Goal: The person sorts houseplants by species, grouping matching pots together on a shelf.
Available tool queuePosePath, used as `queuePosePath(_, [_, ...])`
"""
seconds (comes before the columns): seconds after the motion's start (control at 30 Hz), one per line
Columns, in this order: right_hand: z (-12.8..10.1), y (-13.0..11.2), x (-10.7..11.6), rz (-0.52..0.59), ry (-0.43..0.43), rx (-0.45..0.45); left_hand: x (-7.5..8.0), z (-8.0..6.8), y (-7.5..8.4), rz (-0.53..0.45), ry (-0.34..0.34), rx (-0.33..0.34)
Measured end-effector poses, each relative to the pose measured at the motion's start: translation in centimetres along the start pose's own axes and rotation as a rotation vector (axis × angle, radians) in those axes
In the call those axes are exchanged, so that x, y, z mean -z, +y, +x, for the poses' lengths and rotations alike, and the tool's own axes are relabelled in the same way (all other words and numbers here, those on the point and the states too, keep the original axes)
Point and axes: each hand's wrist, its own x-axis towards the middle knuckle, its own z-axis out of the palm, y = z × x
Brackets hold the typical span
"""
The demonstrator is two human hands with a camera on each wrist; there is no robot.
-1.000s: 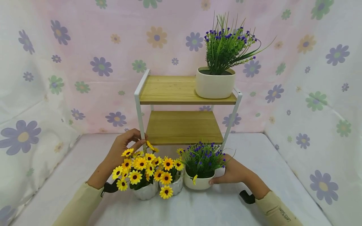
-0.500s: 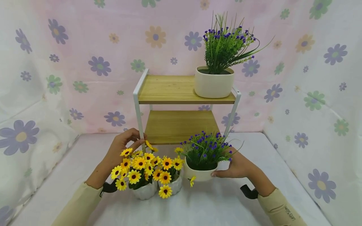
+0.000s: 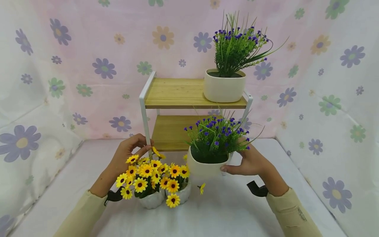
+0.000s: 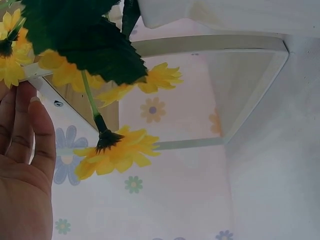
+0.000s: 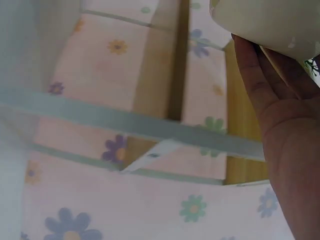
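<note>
The smooth rounded cream pot (image 3: 203, 168) sits in the right hand (image 3: 248, 163)'s clasping grip.

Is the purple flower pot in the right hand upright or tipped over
Upright. The purple flower pot has its rim level and stems pointing up, gripped by the right hand above the table.

A second purple-flowered plant in a cream pot (image 3: 224, 87) stands on the top board at the right. Flower-printed cloth (image 3: 88, 65) hangs behind and covers the desk (image 3: 225, 214).
</note>
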Motion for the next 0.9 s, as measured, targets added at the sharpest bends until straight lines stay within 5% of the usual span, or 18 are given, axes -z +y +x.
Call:
queuePosePath(0.37, [5.3,-3.7,2.7,0.015,0.006,0.117,0.0,0.0,0.0,0.008,-0.011,-0.007])
queuePosePath(0.67, [9.6,-5.7,3.6,0.201,0.004,0.287,0.1,-0.1,0.0,-0.007,-0.015,-0.018])
queuePosePath(0.9, [12.5,-6.8,3.8,0.223,0.054,0.285,0.2,-0.1,-0.2,-0.022,-0.023,-0.012])
